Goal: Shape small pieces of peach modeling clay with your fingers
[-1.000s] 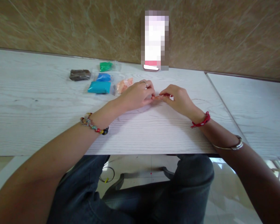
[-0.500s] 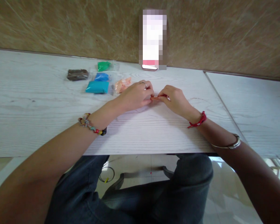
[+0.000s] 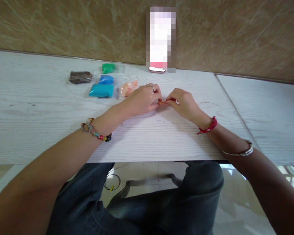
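Between the hands [image 3: 147, 98], orange piece [image 3: 163, 102], long axis left-to-right.

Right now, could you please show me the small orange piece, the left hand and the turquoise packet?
Small orange piece [image 3: 163, 102], head view: its visible middle.
Left hand [image 3: 144, 99], head view: back of the hand.
Turquoise packet [image 3: 101, 90], head view: middle of its top.

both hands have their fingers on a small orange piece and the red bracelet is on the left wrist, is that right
Not quite: the head view shows the red bracelet on the right wrist; the left wrist wears a beaded bracelet. The left hand and right hand do have their fingers on a small orange piece.
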